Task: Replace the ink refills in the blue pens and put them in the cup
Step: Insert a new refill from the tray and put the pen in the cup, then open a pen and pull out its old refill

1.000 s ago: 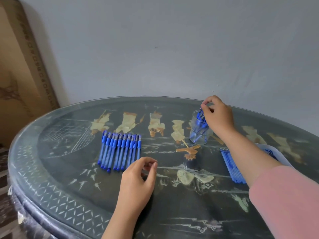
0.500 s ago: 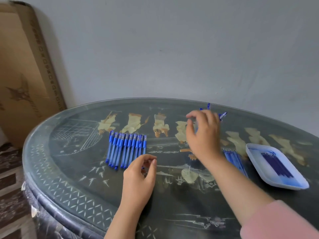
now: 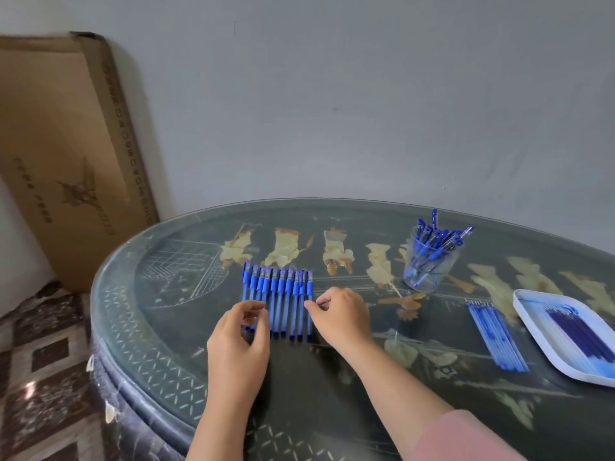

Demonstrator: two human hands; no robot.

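One flattened cardboard box point(image 3: 66, 154) leans on the wall far to the left of the fingers, above a patterned tile floor point(image 3: 43, 377). At the dark, glass-topped table point(image 3: 159, 327), a person's left hand point(image 3: 238, 337) sits over the left end of a row of blue pens point(image 3: 283, 301). Its fingers point(image 3: 248, 309) are curled with the thumb bent toward them. They cover the near tips of the leftmost pens, so it cannot be told whether they pinch one.

The pens lie side by side on the table, caps pointing away from the person, and fill the gap between the two hands. The right hand point(image 3: 344, 316) sits at the row's right edge. Its fingers point(image 3: 324, 297) are curled, and the thumb and forefinger tips are drawn together against the rightmost pen. Whether that grip has closed on the pen cannot be told. A pink sleeve point(image 3: 466, 437) covers the right forearm.

Beyond the right fingers and well apart from them stands a clear cup point(image 3: 429, 274) holding a tilted bunch of pens. Farther right, pale blue refills point(image 3: 496, 334) lie loose in a row on the table. Just beside them, farthest from the fingers, a white tray point(image 3: 532, 314) holds dark refills point(image 3: 579, 331).
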